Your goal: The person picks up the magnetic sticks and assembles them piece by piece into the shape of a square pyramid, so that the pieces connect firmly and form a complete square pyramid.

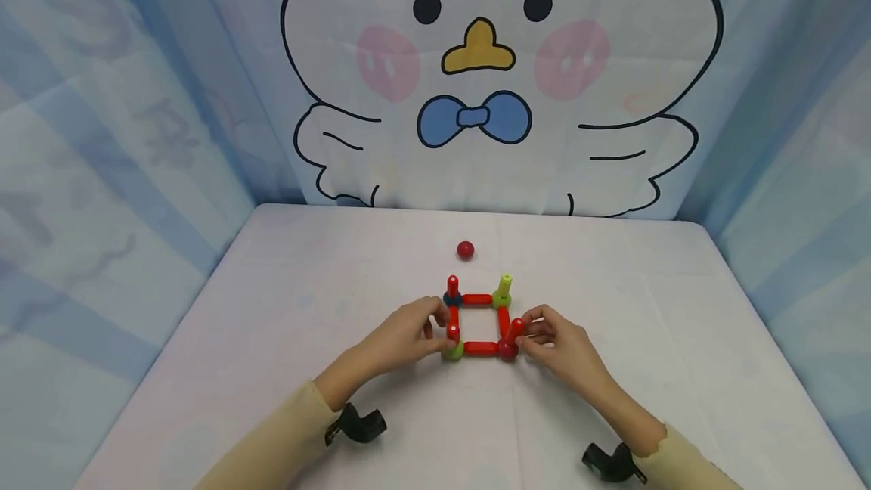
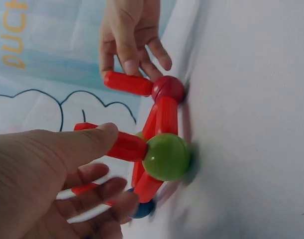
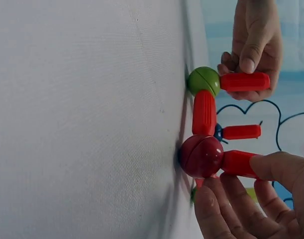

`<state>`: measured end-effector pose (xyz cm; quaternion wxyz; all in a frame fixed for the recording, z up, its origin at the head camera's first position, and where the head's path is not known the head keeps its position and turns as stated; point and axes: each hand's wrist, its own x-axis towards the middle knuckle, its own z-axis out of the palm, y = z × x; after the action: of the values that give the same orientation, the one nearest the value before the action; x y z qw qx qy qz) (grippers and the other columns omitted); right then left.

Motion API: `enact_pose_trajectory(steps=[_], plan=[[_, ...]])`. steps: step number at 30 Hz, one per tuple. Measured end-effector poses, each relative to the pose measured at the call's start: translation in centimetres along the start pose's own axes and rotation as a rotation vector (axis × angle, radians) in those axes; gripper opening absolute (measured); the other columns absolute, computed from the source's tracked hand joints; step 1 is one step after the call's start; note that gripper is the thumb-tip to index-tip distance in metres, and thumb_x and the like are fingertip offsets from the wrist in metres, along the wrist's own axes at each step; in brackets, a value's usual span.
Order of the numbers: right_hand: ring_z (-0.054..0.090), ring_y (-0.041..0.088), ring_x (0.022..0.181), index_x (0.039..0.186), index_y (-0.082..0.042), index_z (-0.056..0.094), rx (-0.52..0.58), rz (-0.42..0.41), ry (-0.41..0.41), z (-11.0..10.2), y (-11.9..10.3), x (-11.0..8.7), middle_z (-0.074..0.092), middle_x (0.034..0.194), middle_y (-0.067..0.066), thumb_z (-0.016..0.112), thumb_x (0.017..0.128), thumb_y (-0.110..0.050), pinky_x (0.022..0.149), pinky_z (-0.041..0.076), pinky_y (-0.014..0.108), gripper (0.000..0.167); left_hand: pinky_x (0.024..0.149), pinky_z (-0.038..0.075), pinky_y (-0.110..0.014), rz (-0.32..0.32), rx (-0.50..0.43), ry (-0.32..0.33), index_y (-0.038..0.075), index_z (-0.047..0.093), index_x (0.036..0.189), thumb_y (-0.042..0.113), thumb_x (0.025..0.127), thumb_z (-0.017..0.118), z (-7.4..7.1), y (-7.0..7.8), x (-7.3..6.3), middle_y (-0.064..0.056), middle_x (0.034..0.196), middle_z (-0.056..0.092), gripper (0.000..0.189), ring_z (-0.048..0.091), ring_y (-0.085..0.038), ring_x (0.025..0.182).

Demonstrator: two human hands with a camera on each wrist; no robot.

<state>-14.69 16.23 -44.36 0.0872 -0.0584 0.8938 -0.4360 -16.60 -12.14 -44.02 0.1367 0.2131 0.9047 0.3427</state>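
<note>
On the table stands a square frame of red magnetic rods (image 1: 481,348) joined by balls. Upright rods rise from its corners. My left hand (image 1: 410,331) holds the red upright rod (image 2: 127,146) on the near left green ball (image 2: 166,157), thumb along its side and other fingers spread behind. At the near right corner, my right hand (image 1: 561,346) holds a red upright rod (image 3: 239,163) on the dark red ball (image 3: 201,156); this rod tilts to the right. The far corners have a blue ball (image 1: 452,299) with a red rod and a green ball (image 1: 501,299) with a yellow-green rod (image 1: 506,283).
A loose red ball (image 1: 466,250) lies behind the frame. The white-covered table (image 1: 306,271) reaches back to a curtain (image 1: 476,172) with a cartoon duck, and more curtains hang at both sides. Each wrist carries a small black camera (image 1: 361,423).
</note>
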Motion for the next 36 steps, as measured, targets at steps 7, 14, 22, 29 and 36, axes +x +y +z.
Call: enact_pose_trajectory(steps=[7,14,22,29,36], plan=[[0.074,0.018,0.089,0.115,-0.01,0.061,-0.056,-0.088,0.02,0.2,-0.1,0.3,0.076,0.109,0.009,0.075,0.094,-0.01,0.079,0.061,0.033,0.025,0.069,0.052,-0.023,0.068,-0.067,0.008,0.017,0.065,0.111,0.022,0.094,0.078,0.6,0.2,0.5,0.008,0.1,0.068,0.022,0.061,-0.011,0.086],[0.069,0.008,0.076,0.118,-0.015,0.063,-0.188,-0.132,0.023,1.1,-0.8,1.2,0.076,0.105,0.003,0.074,0.095,-0.017,0.072,0.057,0.028,0.026,0.07,0.052,-0.023,0.031,-0.048,0.049,0.017,0.066,0.109,0.028,0.095,0.076,1.1,0.3,1.2,0.005,0.097,0.068,0.02,0.06,-0.012,0.08],[0.061,0.005,0.066,0.117,-0.014,0.068,-0.255,-0.132,0.028,1.7,-1.1,1.9,0.074,0.097,-0.001,0.073,0.094,-0.019,0.063,0.05,0.025,0.024,0.063,0.048,-0.022,-0.016,0.019,0.153,0.017,0.069,0.101,0.032,0.094,0.077,2.2,0.6,2.1,0.008,0.083,0.064,0.018,0.055,-0.012,0.074],[0.053,0.008,0.057,0.117,-0.013,0.068,-0.294,-0.123,0.021,2.1,-1.4,2.2,0.071,0.091,-0.004,0.074,0.093,-0.021,0.053,0.043,0.024,0.025,0.057,0.042,-0.02,-0.038,0.087,0.174,0.016,0.072,0.1,0.035,0.093,0.079,2.8,0.6,2.9,0.008,0.076,0.06,0.022,0.052,-0.009,0.069],[0.057,0.007,0.06,0.117,-0.015,0.067,-0.273,-0.094,0.001,1.9,-1.5,2.3,0.072,0.092,-0.004,0.074,0.093,-0.023,0.056,0.046,0.025,0.026,0.057,0.044,-0.02,-0.049,0.081,0.182,0.013,0.075,0.104,0.039,0.093,0.078,2.6,0.7,2.8,0.007,0.077,0.062,0.028,0.054,-0.009,0.07]])
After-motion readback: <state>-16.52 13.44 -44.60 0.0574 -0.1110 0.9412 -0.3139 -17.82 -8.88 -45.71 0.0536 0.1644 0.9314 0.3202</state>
